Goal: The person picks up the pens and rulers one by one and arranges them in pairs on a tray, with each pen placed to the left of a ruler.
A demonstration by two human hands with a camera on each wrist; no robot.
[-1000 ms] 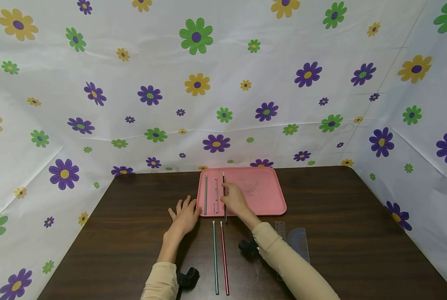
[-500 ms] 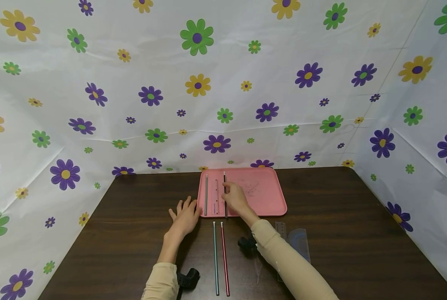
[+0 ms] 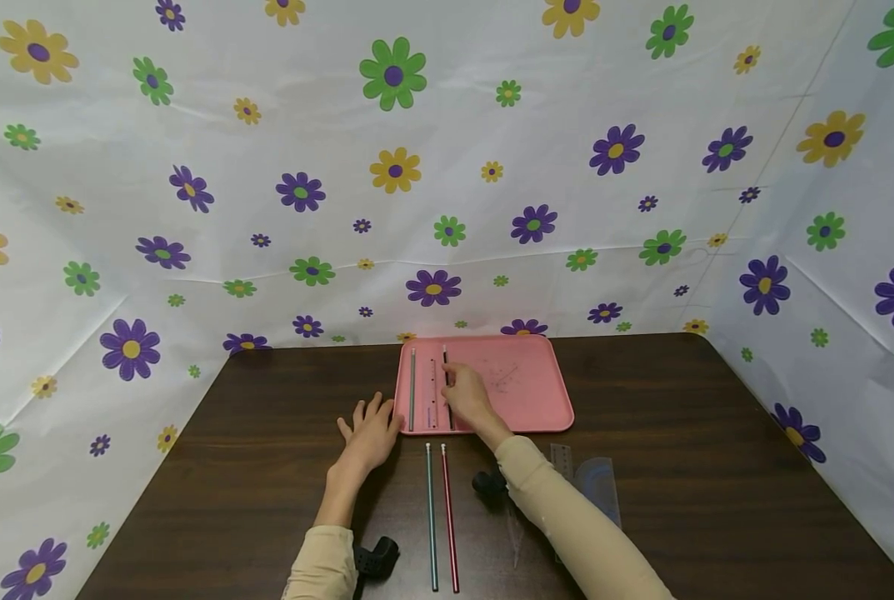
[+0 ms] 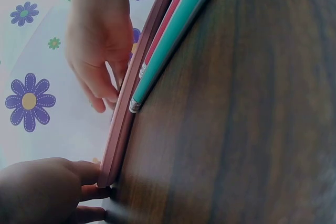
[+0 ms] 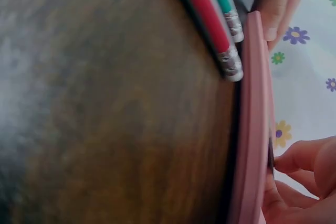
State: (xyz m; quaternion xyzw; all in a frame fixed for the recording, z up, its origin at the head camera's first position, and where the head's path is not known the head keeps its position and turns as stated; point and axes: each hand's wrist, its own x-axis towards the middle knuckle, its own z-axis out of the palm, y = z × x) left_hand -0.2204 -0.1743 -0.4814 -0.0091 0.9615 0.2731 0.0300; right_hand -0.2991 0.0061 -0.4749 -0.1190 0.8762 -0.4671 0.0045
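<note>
My right hand (image 3: 467, 397) pinches a black pencil (image 3: 451, 420) at the pink tray (image 3: 540, 392), its length running front to back and its lower end now inside the tray's front edge. To its left lie a clear ruler (image 3: 433, 396) and a green pencil (image 3: 412, 392), roughly parallel. At the tray's front left corner, my left hand (image 3: 369, 435) touches the rim with its fingers spread. The left wrist view shows those fingertips (image 4: 90, 171) right at the pink corner. In the right wrist view the tray wall hides most of the black pencil.
A teal pencil (image 3: 432, 517) and a red pencil (image 3: 450, 517) lie side by side on the dark wooden table before the tray. Right of them are a clear ruler (image 3: 561, 458) and a clear bluish protractor (image 3: 598, 483), partly under my right sleeve. Flowered cloth (image 3: 432, 208) stands behind.
The black pencil's lower end stuck out past the tray's front edge and now lies within it. My right hand has shifted slightly with it; the left hand keeps its place.
</note>
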